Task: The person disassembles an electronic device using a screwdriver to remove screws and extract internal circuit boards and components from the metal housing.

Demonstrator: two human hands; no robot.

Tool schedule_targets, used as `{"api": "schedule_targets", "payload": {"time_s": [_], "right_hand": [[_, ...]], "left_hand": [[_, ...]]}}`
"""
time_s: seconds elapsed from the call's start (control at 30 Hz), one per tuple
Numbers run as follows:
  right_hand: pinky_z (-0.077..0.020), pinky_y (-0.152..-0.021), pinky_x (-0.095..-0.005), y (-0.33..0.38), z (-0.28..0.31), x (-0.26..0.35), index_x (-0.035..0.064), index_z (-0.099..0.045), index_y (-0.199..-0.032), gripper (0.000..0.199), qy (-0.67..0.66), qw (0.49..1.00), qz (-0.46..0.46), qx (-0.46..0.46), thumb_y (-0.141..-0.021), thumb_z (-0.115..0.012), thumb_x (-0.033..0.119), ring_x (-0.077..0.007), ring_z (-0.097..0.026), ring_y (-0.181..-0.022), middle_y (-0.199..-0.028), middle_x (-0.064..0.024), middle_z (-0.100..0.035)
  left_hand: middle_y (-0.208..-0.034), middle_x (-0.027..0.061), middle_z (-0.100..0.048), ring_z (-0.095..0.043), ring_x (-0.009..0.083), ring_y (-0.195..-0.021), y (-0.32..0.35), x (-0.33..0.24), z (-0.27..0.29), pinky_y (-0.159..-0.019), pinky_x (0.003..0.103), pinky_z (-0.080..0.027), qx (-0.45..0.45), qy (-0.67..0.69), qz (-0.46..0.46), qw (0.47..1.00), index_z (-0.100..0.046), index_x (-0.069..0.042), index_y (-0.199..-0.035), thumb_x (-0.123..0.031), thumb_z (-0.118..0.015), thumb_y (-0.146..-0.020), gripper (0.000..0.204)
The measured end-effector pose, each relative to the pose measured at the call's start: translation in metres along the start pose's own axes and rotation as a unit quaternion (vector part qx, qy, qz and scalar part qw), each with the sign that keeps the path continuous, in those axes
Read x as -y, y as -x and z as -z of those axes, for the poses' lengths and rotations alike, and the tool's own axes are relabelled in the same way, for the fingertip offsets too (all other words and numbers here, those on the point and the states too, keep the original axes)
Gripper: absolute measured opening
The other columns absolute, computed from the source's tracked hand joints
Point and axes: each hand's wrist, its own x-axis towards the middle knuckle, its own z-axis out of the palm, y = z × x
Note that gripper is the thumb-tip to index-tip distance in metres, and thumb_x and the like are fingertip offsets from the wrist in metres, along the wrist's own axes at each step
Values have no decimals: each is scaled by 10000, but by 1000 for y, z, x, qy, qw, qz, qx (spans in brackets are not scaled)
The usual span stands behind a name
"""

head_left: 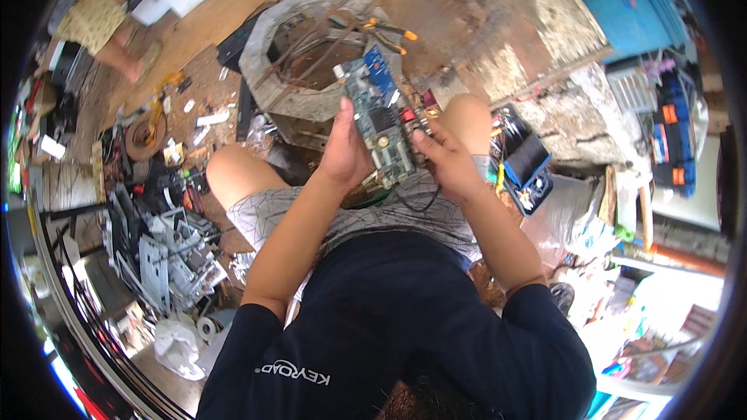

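A green circuit board (381, 136) with metal connectors and chips is held tilted above my lap. A blue piece (379, 70) shows at its far end. My left hand (345, 152) grips the board's left edge, thumb up along the side and the other fingers mostly hidden. On the opposite edge, my right hand (445, 157) closes with curled fingers beside a small red part (408, 114); whether it also pinches a tool cannot be made out. A dark cable hangs below the board. Orange-handled pliers (393, 29) lie on the concrete block beyond.
The octagonal concrete block (261, 54) has rusty bars across its hollow. Metal scrap (175, 257) is heaped at left, near a tape roll (146, 138). A black-and-blue case (529, 163) sits by my right knee. A blue bin (630, 4) stands far right; another person's leg (124, 58) shows far left.
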Motion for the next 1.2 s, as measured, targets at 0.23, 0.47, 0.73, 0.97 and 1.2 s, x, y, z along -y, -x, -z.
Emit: {"api": "schedule_targets", "payload": {"time_s": [0.23, 0.47, 0.73, 0.97, 1.2], "right_hand": [[-463, -899, -297, 63, 126, 24, 6, -499, -1320, 456, -22, 964, 141, -223, -968, -583, 285, -134, -583, -1041, -1142, -40, -620], [-465, -902, -365, 207, 262, -110, -37, -581, -1221, 601, 330, 745, -102, -571, -879, -609, 457, -297, -639, -1033, -1092, -233, -662], [-468, -475, -385, 312, 258, -376, 17, -654, -1034, 463, -52, 658, -417, -624, -847, -674, 440, -225, -625, -640, -867, -111, -647], [-414, -350, -317, 328, 229, -449, 50, -625, -1009, 343, -232, 656, -354, -625, -889, -661, 369, -183, -578, -511, -801, -74, -618], [-485, -935, -401, 361, 251, -410, -49, -655, -1097, 679, 189, 681, -518, -481, -846, -585, 579, -317, -613, -1125, -1159, -233, -643]], "left_hand": [[-1261, 153, -572, -544, 234, -1087, -3, 37, 49, -964, 373, -423, -73, -211, 135, 965, -450, -24, -1361, -429, -451, -985, 553], [-1135, 99, -615, -574, 143, -953, 1, 66, 144, -835, 280, -468, -115, -502, 165, 841, -533, 9, -1243, -368, -601, -946, 485], [-1144, 124, -623, -571, 193, -1051, -11, 82, 163, -921, 307, -439, -56, -634, 158, 755, -551, 33, -1225, -369, -598, -947, 492], [-1139, 145, -637, -581, 210, -1054, -18, 75, 192, -923, 308, -430, -73, -681, 187, 705, -567, 46, -1212, -384, -593, -945, 508], [-1130, 121, -634, -580, 183, -1017, 1, 69, 158, -910, 293, -437, -69, -679, 140, 718, -569, 35, -1217, -361, -600, -946, 481]]}}
